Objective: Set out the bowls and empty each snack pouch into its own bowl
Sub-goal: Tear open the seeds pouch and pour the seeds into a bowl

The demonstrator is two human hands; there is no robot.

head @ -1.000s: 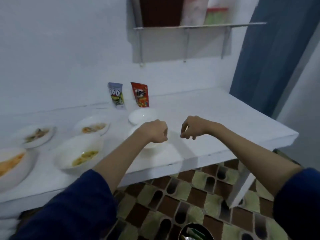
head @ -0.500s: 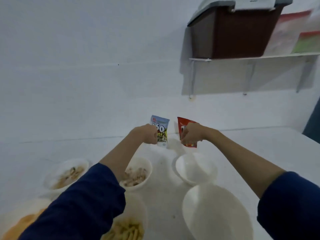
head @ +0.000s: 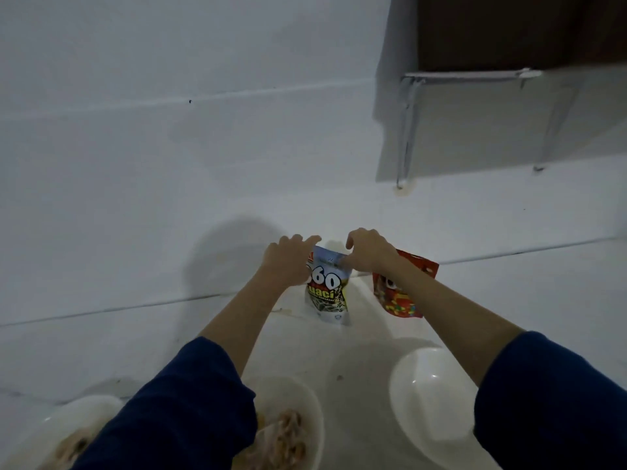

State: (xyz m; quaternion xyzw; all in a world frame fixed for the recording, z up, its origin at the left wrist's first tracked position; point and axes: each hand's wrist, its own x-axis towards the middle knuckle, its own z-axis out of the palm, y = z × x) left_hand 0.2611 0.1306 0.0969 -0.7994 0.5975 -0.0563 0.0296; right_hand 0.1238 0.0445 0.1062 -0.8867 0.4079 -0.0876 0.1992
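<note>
White counter [head: 142, 337] carries everything I see. On it, near me, an empty white bowl [head: 431, 401] sits right of a bowl of snacks [head: 288, 432], with another filled bowl [head: 68, 435] far left. Further back, the pale pouch [head: 327, 293] stands upright beside the red pouch [head: 403, 293]. My left hand [head: 286, 261] and right hand [head: 368, 251] both pinch the pale pouch's top edge.

Right hand [head: 368, 251] left the red pouch [head: 403, 293] — now on the blue pouch [head: 327, 290] top. Left hand [head: 288, 261] still grips it.
</note>
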